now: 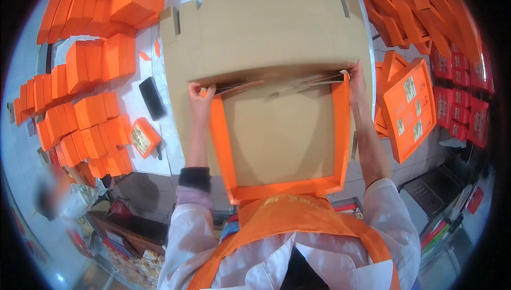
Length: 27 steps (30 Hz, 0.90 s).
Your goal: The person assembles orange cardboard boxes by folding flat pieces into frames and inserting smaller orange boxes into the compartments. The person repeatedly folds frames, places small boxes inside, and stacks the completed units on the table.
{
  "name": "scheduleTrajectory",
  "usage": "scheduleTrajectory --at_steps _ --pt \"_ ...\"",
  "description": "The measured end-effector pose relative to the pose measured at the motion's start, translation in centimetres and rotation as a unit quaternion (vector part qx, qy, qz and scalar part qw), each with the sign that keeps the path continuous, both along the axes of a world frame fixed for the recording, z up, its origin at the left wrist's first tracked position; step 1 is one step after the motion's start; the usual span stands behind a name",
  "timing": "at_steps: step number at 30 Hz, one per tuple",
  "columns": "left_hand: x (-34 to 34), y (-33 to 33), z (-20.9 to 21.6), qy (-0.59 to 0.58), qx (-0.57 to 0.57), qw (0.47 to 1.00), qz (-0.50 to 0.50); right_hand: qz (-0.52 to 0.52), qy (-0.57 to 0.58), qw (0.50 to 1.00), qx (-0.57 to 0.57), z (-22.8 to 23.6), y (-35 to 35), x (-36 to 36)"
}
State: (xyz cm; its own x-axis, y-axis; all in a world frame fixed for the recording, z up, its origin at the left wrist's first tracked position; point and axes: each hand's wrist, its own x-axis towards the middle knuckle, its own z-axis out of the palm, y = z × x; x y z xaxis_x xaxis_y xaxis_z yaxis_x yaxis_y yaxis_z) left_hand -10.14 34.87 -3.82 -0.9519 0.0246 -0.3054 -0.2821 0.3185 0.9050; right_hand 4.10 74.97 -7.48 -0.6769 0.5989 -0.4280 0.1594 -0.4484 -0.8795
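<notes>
A large box (338, 135) with orange side walls and a plain brown inside lies in front of me, partly folded up. Beyond its far edge spreads a wide brown cardboard panel (261, 24) with notched flaps. My left hand (200, 98) pinches the far left corner, where a small flap angles inward. At the far right corner the fingers of my right hand (356, 80) close around the edge, next to a matching inward flap. The near orange wall stands up close to my orange apron (298, 215). Some fingertips are hidden behind the cardboard.
Stacked orange boxes (85, 66) fill the left side, near a dark phone (153, 98) and a small orange box with a picture (144, 137). Printed orange lids (410, 112) lean at the right, beside red boxes (460, 109). Another person (69, 194) is at the lower left.
</notes>
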Motion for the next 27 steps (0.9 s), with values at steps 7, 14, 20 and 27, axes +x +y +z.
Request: scheduleTrajectory --at_steps 7,14,20,27 --pt "0.7 -3.3 -0.6 -0.043 0.327 0.943 -0.048 0.338 0.020 0.941 0.002 3.9 1.4 -0.3" --pt "-6.6 -0.7 5.5 -0.146 -0.103 0.837 -0.517 0.754 -0.191 0.611 0.149 9.4 2.1 -5.9" --pt "-5.5 4.6 4.7 -0.038 -0.347 0.698 -0.625 0.730 -0.146 0.538 0.396 7.4 -2.3 -6.4" --pt "-4.5 4.7 4.6 0.032 -0.396 0.717 -0.573 0.606 -0.164 0.529 0.571 6.6 -3.4 -4.9"
